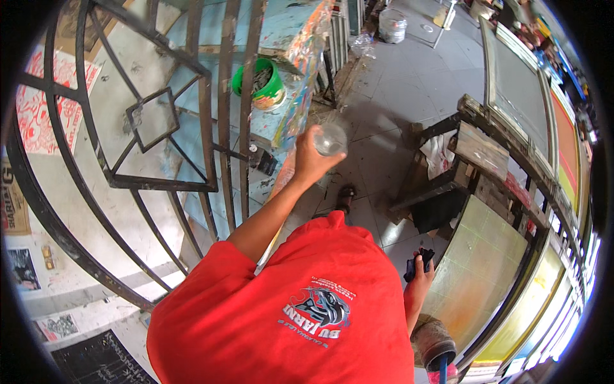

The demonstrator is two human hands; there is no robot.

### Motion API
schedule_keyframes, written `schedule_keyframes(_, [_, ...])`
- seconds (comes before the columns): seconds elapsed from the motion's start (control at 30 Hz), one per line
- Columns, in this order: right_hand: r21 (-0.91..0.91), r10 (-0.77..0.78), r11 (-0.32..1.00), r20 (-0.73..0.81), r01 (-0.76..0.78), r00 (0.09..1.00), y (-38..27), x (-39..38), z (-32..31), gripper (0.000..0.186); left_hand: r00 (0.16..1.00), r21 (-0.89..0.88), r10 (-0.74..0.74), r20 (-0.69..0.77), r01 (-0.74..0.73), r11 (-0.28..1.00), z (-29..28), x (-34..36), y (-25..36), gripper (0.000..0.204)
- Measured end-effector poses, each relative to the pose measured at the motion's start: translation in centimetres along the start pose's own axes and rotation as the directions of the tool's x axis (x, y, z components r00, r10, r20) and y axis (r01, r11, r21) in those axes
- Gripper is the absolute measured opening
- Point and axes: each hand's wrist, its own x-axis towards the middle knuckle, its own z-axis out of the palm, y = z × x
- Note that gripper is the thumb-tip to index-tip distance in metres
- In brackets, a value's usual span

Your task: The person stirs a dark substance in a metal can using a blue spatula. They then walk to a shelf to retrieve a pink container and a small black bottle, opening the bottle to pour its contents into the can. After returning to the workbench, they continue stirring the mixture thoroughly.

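My left hand point(311, 159) is stretched forward, its fingers wrapped round a clear round cup point(330, 139). From above I look onto the cup's rim; whether anything is in it I cannot tell. Lower down on the right, my right hand point(418, 281) is closed on a small black object point(411, 269), whose kind does not show. Left of the cup, a green bucket point(271, 91) holding dark bits stands on a pale blue, paint-stained bench point(261, 125). Below the bucket lies a small dark container point(265, 161).
Black metal bars point(227, 115) rise close on my left. On the right a wooden rack point(505, 148) holds several framed screens point(476, 262). A grimy bucket point(433, 342) stands near my right forearm. Grey tiled floor point(384, 96) runs ahead to a whitish bucket point(392, 27).
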Motion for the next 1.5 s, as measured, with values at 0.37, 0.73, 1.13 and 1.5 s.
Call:
schedule_keyframes(0.37, [-0.093, -0.073, 0.993, 0.061, 0.078, 0.995, -3.4, 4.3, 5.9, 0.022, 0.922, 0.248, -0.224, -0.317, 0.309, 0.918, -5.0, 5.2, -13.8, 0.085])
schedule_keyframes(0.73, [-0.114, -0.131, 0.985, 0.023, 0.133, 0.991, -2.8, 7.0, 11.4, 0.026, 0.966, 0.074, 0.05, -0.255, -0.032, 0.997, -5.2, 21.0, -2.4, 0.081])
schedule_keyframes(1.13, [-0.073, -0.171, 0.984, -0.139, 0.162, 0.975, -3.5, 4.3, 10.7, 0.02, 0.899, 0.278, 0.065, -0.433, 0.065, 0.958, -0.3, 42.4, -4.6, 0.09])
schedule_keyframes(1.5, [-0.03, -0.06, 0.998, -0.299, 0.053, 0.953, -0.1, 3.1, 9.3, 0.028, 0.86, 0.417, 0.01, -0.511, 0.238, 0.877, -1.8, 48.2, -11.9, 0.099])
